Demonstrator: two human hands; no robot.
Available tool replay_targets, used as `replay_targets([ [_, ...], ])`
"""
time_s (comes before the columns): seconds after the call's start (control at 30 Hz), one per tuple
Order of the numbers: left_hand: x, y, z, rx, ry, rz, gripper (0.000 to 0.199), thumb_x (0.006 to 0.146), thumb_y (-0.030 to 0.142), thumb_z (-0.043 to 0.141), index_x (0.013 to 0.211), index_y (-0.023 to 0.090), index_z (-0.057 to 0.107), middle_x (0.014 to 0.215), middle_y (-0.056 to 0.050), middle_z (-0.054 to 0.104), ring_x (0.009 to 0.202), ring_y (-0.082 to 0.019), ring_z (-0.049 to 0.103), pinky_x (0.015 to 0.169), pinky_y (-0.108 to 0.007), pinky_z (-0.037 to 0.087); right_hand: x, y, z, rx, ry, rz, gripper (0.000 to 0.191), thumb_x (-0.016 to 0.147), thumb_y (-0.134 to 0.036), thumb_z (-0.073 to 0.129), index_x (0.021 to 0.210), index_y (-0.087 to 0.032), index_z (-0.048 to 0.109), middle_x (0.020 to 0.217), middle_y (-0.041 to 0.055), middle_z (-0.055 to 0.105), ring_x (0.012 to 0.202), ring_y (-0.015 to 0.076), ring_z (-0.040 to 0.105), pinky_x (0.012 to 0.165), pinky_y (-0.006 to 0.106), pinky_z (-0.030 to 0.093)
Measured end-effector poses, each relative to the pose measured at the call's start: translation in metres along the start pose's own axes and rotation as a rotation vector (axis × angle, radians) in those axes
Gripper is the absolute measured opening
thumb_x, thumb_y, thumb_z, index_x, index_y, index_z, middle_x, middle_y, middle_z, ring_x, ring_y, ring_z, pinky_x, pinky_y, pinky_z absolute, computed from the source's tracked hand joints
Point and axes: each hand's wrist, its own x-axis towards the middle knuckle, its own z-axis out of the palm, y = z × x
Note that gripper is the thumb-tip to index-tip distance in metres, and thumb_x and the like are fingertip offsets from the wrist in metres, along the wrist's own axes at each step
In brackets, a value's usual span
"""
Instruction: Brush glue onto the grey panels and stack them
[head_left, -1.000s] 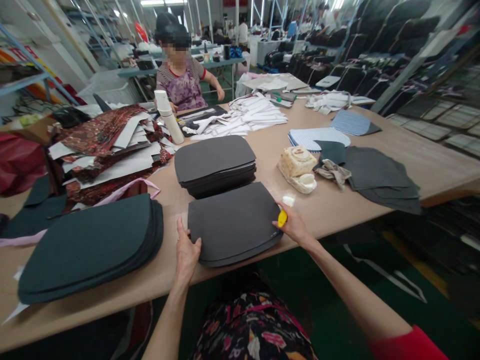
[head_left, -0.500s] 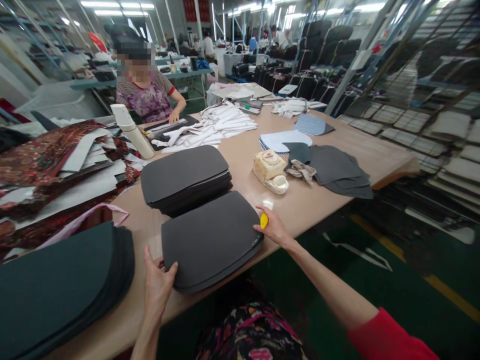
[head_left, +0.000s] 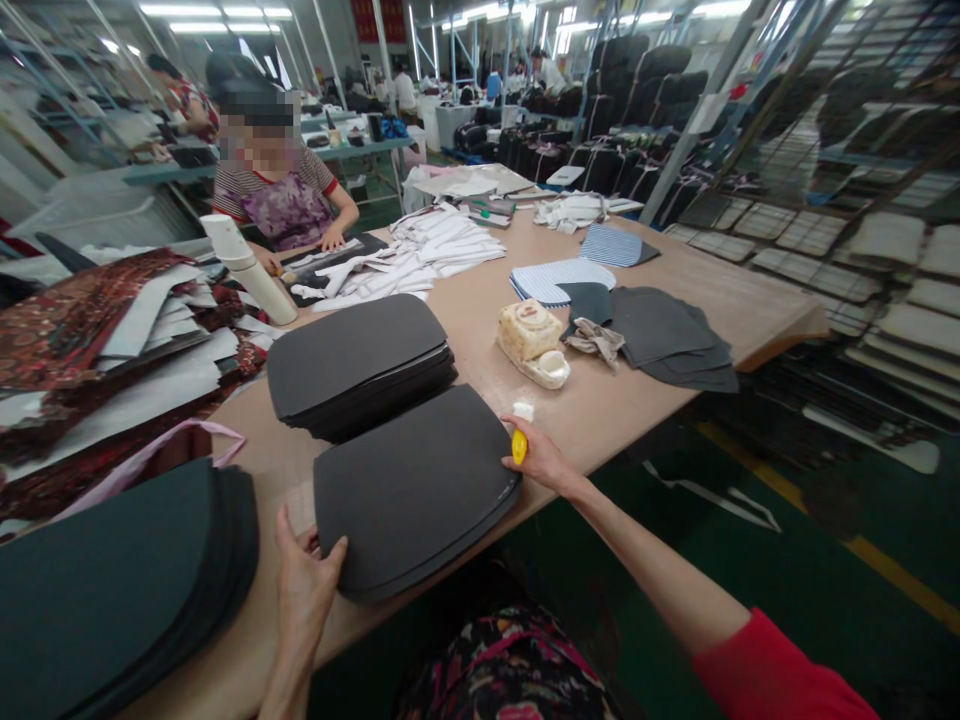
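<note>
A stack of dark grey rounded panels (head_left: pixel 416 490) lies at the near table edge. My left hand (head_left: pixel 306 575) grips its left corner, thumb on the top panel and fingers along the side. At the right edge, my right hand (head_left: pixel 541 455) is closed around a small yellow tool (head_left: pixel 519 446) and touches the panels. A small white piece (head_left: pixel 523 411) shows just beyond it; I cannot tell whether it belongs to the tool. Directly behind sits a taller stack of similar panels (head_left: pixel 360 355).
Left are dark green panels (head_left: pixel 97 590) and patterned red fabric (head_left: pixel 97 320). Behind stands a cream bottle (head_left: pixel 251 270). A stained cream block (head_left: pixel 529 335), a crumpled rag (head_left: pixel 596 342) and loose grey panels (head_left: pixel 660 335) lie right. A co-worker (head_left: pixel 289 195) sits across, by white strips (head_left: pixel 427 250).
The whole view has shifted slightly, so table things appear a little further left. Both hands keep nearly the same places on the panels. Another person now shows at the back left.
</note>
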Motion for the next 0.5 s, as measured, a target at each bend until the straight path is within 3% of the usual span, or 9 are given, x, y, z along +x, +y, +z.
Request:
replay_targets([
  [0.27, -0.001, 0.001, 0.002, 0.015, 0.03, -0.002, 0.106, 0.055, 0.03, 0.071, 0.143, 0.016, 0.012, 0.084, -0.003, 0.054, 0.08, -0.022, 0.061, 0.084, -0.048, 0.05, -0.003, 0.002, 0.004, -0.077, -0.013, -0.008, 0.071, 0.064, -0.01, 0.058, 0.132, -0.023, 0.043, 0.1, 0.004, 0.062, 0.08, 0.0182, 0.057, 0.075, 0.031, 0.046],
  [0.5, -0.013, 0.004, 0.002, 0.0, -0.015, 0.039, 0.099, 0.063, 0.024, 0.065, 0.143, 0.014, 0.007, 0.087, -0.004, 0.055, 0.078, -0.02, 0.061, 0.081, -0.043, 0.051, -0.008, 0.01, 0.009, -0.114, -0.058, -0.041, 0.065, 0.072, -0.02, 0.054, 0.135, -0.016, 0.04, 0.092, 0.0077, 0.064, 0.076, 0.02, 0.059, 0.071, 0.03, 0.046],
])
